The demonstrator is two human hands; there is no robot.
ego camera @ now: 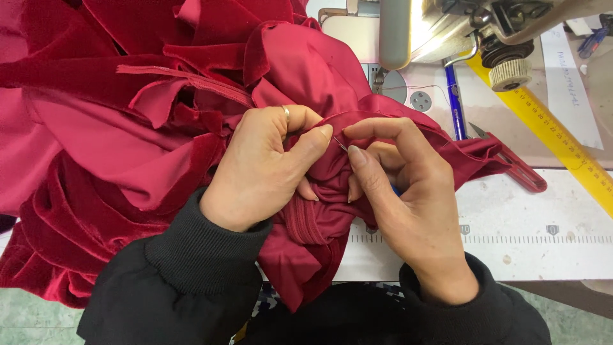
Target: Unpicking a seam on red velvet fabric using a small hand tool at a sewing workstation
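A large red velvet and satin garment (128, 128) is piled over the left of a sewing table (543, 217). My left hand (262, 169), with a ring on one finger, pinches a fold of the red fabric at the middle. My right hand (402, 185) is right beside it, thumb and forefinger closed on a small thin metal tool (342, 146), perhaps a needle or a seam ripper tip, pointed into the seam. A red zipper (305, 223) of the garment shows below my hands. Both black sleeves come in from the bottom.
A sewing machine head (447, 29) with its lamp lit stands at the top right, with its needle plate (389, 83) below. A blue pen (453, 102) and a yellow ruler (555, 137) lie on the table to the right. A printed scale runs along the table's front.
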